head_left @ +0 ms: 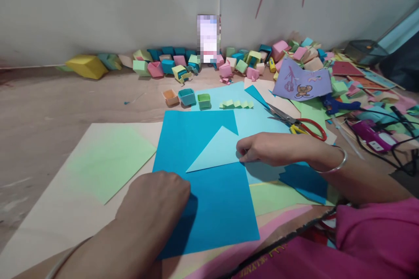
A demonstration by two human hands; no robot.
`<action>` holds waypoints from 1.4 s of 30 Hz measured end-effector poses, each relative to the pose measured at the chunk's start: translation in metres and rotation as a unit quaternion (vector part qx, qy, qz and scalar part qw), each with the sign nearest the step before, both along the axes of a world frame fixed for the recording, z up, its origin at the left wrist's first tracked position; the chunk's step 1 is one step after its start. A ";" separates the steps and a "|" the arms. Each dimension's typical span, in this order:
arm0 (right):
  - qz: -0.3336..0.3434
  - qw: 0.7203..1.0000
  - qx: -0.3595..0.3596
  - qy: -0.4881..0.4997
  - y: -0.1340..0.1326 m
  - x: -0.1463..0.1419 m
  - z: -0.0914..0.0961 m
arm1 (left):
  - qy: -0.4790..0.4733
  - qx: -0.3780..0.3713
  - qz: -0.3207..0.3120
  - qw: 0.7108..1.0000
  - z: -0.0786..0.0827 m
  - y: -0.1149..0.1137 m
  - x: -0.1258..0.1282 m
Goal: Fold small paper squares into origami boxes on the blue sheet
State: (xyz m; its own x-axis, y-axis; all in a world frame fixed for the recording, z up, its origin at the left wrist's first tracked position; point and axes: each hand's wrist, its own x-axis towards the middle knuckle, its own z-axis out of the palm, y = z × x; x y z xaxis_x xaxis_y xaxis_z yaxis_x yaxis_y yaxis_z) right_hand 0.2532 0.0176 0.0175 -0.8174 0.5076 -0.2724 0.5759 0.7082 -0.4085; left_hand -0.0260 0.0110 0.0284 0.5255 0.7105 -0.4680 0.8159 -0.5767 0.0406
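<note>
My left hand point(157, 196) bends over the blue sheet point(225, 213), fingers hidden; I can't tell their grip. On that sheet, my right hand point(266, 148) pinches the pale-blue folded triangle point(214, 151); uneven pressure could skew its crease. Scissors point(288, 118) beyond could nick me.

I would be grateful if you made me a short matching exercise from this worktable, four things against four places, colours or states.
Things:
1. Folded paper triangle
2. Light-green sheet on the left side
3. Scissors
4. Purple paper

Places, colours or states:
A. Decorated with a drawn animal
B. Lying on a pale sheet
C. Pinched at one end by the right hand
D. Red at the handle

Right pairs: 1-C, 2-B, 3-D, 4-A
</note>
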 end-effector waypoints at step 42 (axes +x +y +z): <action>-0.424 0.761 -0.285 0.399 -0.003 -0.029 -0.010 | -0.431 0.200 -0.045 0.879 -0.029 0.028 0.016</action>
